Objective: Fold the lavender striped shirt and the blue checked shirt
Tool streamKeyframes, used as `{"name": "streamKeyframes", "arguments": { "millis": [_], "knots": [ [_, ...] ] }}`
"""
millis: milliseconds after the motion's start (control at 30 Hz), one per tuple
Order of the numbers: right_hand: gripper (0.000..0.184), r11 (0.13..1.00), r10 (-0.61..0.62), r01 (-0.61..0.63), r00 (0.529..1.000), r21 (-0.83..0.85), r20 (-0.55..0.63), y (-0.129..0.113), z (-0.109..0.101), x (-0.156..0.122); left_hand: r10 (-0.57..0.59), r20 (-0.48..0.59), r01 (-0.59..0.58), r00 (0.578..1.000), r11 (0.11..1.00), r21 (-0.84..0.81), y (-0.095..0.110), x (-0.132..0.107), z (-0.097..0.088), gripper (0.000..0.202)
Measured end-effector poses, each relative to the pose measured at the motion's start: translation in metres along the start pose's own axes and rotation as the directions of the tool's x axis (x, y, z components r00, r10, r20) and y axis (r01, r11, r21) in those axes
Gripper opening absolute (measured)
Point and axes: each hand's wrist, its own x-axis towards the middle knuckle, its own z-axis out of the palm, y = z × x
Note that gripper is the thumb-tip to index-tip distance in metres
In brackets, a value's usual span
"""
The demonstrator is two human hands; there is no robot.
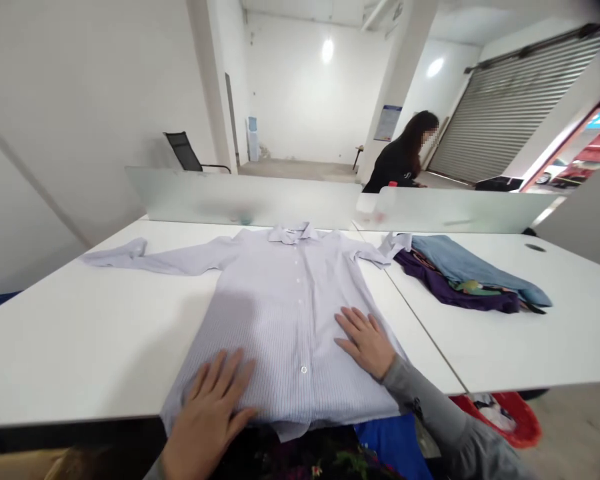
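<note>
A pale lilac striped button-up shirt (285,300) lies face up on the white table (80,333), collar away from me, sleeves spread to both sides. My left hand (210,407) rests flat on the shirt's lower left front, fingers spread. My right hand (365,340) lies flat on the lower right front near the side seam, fingers stretched out. Neither hand holds anything.
A pile of folded clothes (470,277), blue on purple, lies on the right table. A frosted divider (240,197) runs along the far edge. Behind it a person in black (400,163) sits. A red basket (510,413) stands on the floor at right. A black chair (185,152) is at the far left.
</note>
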Motion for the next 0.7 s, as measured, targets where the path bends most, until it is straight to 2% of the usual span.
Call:
{"name": "streamKeyframes", "arguments": {
  "millis": [67, 133, 233, 300, 367, 433, 500, 600, 700],
  "knots": [
    [0.057, 0.992, 0.12, -0.121, 0.992, -0.024, -0.049, 0.022, 0.002, -0.032, -0.065, -0.037, 0.066, 0.997, 0.997, 0.029, -0.012, -0.024, 0.001, 0.066],
    [0.054, 0.976, 0.216, -0.217, 0.97, 0.003, -0.107, 0.043, -0.001, -0.052, -0.111, -0.053, 0.113, 0.992, 0.993, 0.039, -0.023, -0.043, 0.0, 0.064],
    [0.047, 0.968, 0.24, -0.222, 0.954, 0.114, -0.182, 0.065, -0.015, -0.049, -0.062, -0.072, 0.064, 0.995, 0.998, 0.023, -0.032, -0.05, -0.007, 0.042],
    [0.043, 0.957, 0.276, -0.246, 0.934, 0.155, -0.225, 0.076, -0.029, -0.023, -0.035, -0.091, 0.033, 0.995, 0.999, -0.027, -0.033, -0.034, -0.012, 0.037],
    [0.039, 0.92, 0.39, -0.363, 0.889, 0.149, -0.242, 0.085, -0.041, 0.019, -0.074, -0.101, 0.065, 0.992, 0.994, -0.087, -0.029, -0.006, -0.013, 0.037],
    [0.035, 0.86, 0.51, -0.492, 0.832, 0.135, -0.217, 0.093, -0.048, 0.067, -0.096, -0.089, 0.085, 0.991, 0.99, -0.114, -0.02, 0.024, -0.008, 0.04],
    [0.031, 0.815, 0.58, -0.564, 0.793, 0.135, -0.187, 0.102, -0.049, 0.11, -0.04, -0.051, 0.035, 0.998, 0.995, -0.091, -0.011, 0.045, 0.001, 0.044],
    [0.028, 0.769, 0.639, -0.622, 0.755, 0.147, -0.15, 0.112, -0.036, 0.157, 0.007, 0.024, -0.007, 1.0, 1.0, -0.025, -0.003, 0.054, 0.016, 0.054],
    [0.022, 0.751, 0.66, -0.645, 0.741, 0.144, -0.122, 0.12, -0.019, 0.182, 0.0, 0.083, 0.001, 0.997, 1.0, -0.009, -0.002, 0.05, 0.021, 0.058]
  ]
}}
